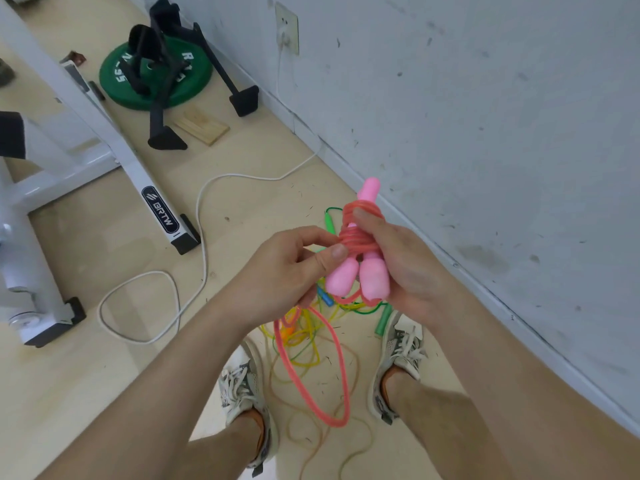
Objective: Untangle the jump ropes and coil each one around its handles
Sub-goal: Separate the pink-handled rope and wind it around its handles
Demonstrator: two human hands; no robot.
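two pink handles side by side, foam ends toward the wrist, clasped in the curled fingers of the right hand. pink cord wound in several turns round the handles' narrow middle, just above the right palm, with one right fingertip pressed on the uppermost turns. left hand beside the coil, thumb and forefinger closed together on the cord at the coil's near edge, remaining fingers curled under. slack loop of the same cord hanging from beneath the left fingers, down between the two shoes; contact with the floor not discernible. tangle of yellow and green ropes on the floor directly below both sets of fingers, green handle at its edge, just beside the right shoe. white cable on the floor beyond the left knuckles, white frame and green weight plate farther out. wall behind the right hand.
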